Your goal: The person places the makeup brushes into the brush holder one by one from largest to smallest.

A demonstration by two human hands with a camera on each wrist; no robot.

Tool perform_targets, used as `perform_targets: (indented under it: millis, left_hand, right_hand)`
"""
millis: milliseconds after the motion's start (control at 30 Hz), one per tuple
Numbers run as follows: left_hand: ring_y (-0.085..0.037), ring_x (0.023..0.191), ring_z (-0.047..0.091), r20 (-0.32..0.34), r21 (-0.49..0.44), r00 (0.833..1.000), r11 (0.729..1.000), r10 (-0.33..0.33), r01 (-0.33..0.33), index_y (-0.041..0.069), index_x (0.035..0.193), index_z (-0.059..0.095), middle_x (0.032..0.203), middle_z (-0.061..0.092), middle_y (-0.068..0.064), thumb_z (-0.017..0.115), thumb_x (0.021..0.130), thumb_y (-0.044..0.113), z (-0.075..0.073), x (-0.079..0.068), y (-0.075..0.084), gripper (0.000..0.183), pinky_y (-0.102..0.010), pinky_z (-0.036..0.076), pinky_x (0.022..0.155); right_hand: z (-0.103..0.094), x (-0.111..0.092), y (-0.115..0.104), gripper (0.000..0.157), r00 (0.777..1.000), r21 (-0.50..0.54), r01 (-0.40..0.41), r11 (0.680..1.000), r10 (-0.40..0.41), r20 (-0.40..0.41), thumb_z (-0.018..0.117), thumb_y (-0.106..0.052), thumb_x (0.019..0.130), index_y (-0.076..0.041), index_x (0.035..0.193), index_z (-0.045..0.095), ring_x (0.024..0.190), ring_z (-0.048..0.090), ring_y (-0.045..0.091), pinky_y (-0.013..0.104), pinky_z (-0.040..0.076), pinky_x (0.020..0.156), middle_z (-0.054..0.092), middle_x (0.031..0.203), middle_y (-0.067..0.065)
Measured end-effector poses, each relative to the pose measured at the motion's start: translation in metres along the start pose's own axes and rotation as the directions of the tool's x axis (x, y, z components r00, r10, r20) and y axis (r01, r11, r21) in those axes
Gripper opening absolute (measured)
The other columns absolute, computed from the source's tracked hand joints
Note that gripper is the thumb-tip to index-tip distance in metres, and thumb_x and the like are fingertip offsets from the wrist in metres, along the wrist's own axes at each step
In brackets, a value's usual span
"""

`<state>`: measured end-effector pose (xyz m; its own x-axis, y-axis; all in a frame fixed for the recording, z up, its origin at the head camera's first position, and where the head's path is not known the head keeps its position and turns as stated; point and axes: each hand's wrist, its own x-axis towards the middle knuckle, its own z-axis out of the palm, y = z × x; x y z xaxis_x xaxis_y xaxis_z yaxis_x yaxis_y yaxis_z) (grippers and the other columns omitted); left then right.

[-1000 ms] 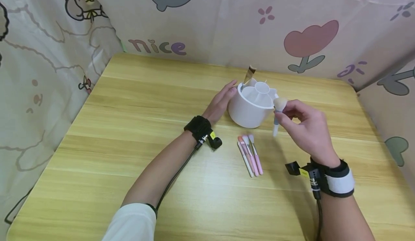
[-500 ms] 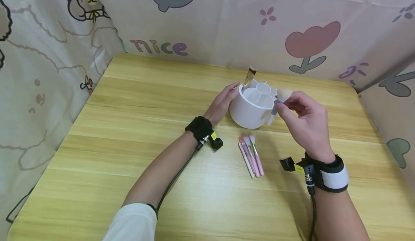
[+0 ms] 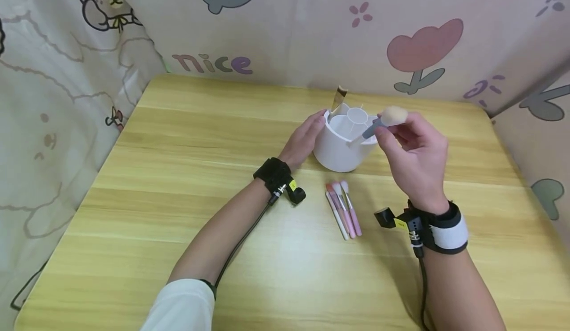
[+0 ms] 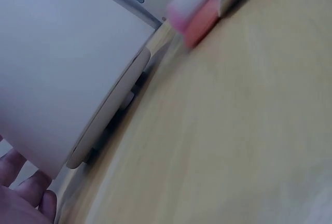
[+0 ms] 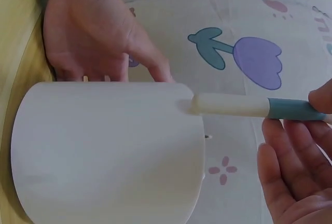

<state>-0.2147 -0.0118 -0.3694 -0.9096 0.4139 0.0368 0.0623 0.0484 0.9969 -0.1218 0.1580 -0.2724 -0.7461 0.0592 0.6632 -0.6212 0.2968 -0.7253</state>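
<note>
My right hand (image 3: 416, 158) pinches a makeup brush (image 3: 373, 129) between thumb and fingertips. The brush has a pale fluffy head, a blue-grey middle and a white handle end. It slants, with its handle end (image 5: 228, 105) by the rim of a round white brush holder (image 3: 340, 155). From the right wrist view, that end lies close to the rim; whether it touches cannot be told. My left hand (image 3: 303, 143) rests against the holder's left side, fingers extended along the wall. Another brush (image 3: 339, 97) with a dark-tipped head stands inside the holder, which has dividers around a central ring.
Several slim makeup brushes (image 3: 343, 210), pink and white, lie side by side on the wooden table (image 3: 231, 138) in front of the holder. Patterned cloth (image 3: 294, 34) hangs behind the table and at both sides. Each wrist wears a strapped camera with a cable.
My right hand has moved up and left toward the holder. The makeup brush has turned from nearly upright to slanted, its handle end swinging to the rim. My left hand stays in place.
</note>
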Motion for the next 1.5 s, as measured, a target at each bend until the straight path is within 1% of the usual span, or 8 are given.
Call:
perform_targets:
  millis: [200,433,733,933,1067,1200,1367,1500]
  left_hand:
    - [-0.018,0.135,0.036,-0.003,-0.018,1.000,1.000,0.005,-0.005,0.020,0.152,0.031,0.153,0.035,0.001,0.033,0.101,0.048,-0.002,-0.002,0.003,0.058,-0.042,0.034,0.108]
    - [-0.018,0.130,0.042,0.006,-0.051,1.000,0.999,0.000,0.001,0.020,0.151,0.033,0.150,0.038,-0.001,0.038,0.100,0.048,0.000,-0.001,-0.001,0.058,-0.039,0.038,0.105]
    - [-0.011,0.132,0.040,-0.006,-0.061,0.999,0.997,0.048,-0.048,0.027,0.150,0.032,0.150,0.038,0.005,0.041,0.095,0.057,0.008,0.015,-0.026,0.063,-0.035,0.036,0.107]
    - [-0.010,0.130,0.042,-0.019,-0.076,0.996,0.993,0.092,-0.093,0.024,0.148,0.034,0.147,0.041,0.003,0.044,0.094,0.056,0.009,0.018,-0.030,0.064,-0.033,0.039,0.105]
    - [-0.011,0.131,0.041,-0.015,-0.086,0.996,0.992,0.090,-0.091,0.020,0.148,0.033,0.148,0.040,0.000,0.046,0.094,0.052,0.008,0.017,-0.029,0.063,-0.032,0.038,0.105]
    - [-0.013,0.133,0.039,0.001,-0.078,0.997,0.993,0.084,-0.083,0.015,0.150,0.030,0.150,0.038,-0.004,0.044,0.096,0.047,0.008,0.012,-0.020,0.064,-0.030,0.036,0.107]
    - [-0.013,0.131,0.041,0.016,-0.070,0.997,0.995,0.079,-0.077,0.013,0.151,0.027,0.149,0.039,-0.004,0.044,0.097,0.043,0.008,0.001,-0.002,0.064,-0.028,0.037,0.105]
    - [-0.013,0.126,0.044,0.013,-0.074,0.996,0.993,0.089,-0.088,0.015,0.150,0.029,0.145,0.042,-0.003,0.047,0.095,0.042,0.008,-0.002,0.002,0.064,-0.030,0.039,0.103]
  right_hand:
    - [0.005,0.001,0.001,0.020,0.999,0.000,0.014,1.000,-0.014,-0.040,0.063,0.011,0.082,0.018,0.100,0.063,0.086,0.067,0.019,0.026,0.053,0.086,0.069,0.094,0.014]
    - [0.010,-0.004,0.009,0.019,1.000,-0.030,-0.011,0.999,0.010,-0.016,0.064,0.013,0.080,0.018,0.099,0.062,0.090,0.067,0.017,0.028,0.052,0.089,0.068,0.097,0.013]
    - [0.005,-0.008,0.044,0.024,0.999,-0.091,-0.043,0.995,0.042,-0.008,0.068,0.009,0.080,0.007,0.104,0.068,0.096,0.067,0.020,0.029,0.052,0.089,0.070,0.102,0.014]
    - [0.011,-0.008,0.040,0.024,0.999,-0.144,-0.017,0.989,0.022,0.034,0.068,0.010,0.080,0.009,0.104,0.067,0.097,0.067,0.018,0.028,0.052,0.089,0.069,0.103,0.018]
    - [0.016,-0.008,0.030,0.022,0.998,-0.191,0.013,0.981,-0.001,0.061,0.066,0.009,0.082,0.013,0.103,0.066,0.087,0.064,0.011,0.022,0.053,0.085,0.067,0.099,0.022]
    - [0.019,-0.009,0.027,0.021,0.998,-0.212,-0.009,0.977,0.021,0.052,0.066,0.009,0.082,0.013,0.102,0.066,0.078,0.056,0.009,0.018,0.051,0.076,0.066,0.095,0.021]
    - [0.019,-0.009,0.031,0.017,0.997,-0.236,-0.010,0.972,0.026,0.067,0.066,0.009,0.082,0.012,0.098,0.066,0.075,0.056,0.007,0.016,0.049,0.069,0.067,0.092,0.021]
    - [0.020,-0.009,0.031,0.016,0.997,-0.280,-0.019,0.960,0.037,0.060,0.068,0.006,0.081,0.010,0.096,0.068,0.074,0.057,0.006,0.015,0.045,0.065,0.068,0.088,0.019]
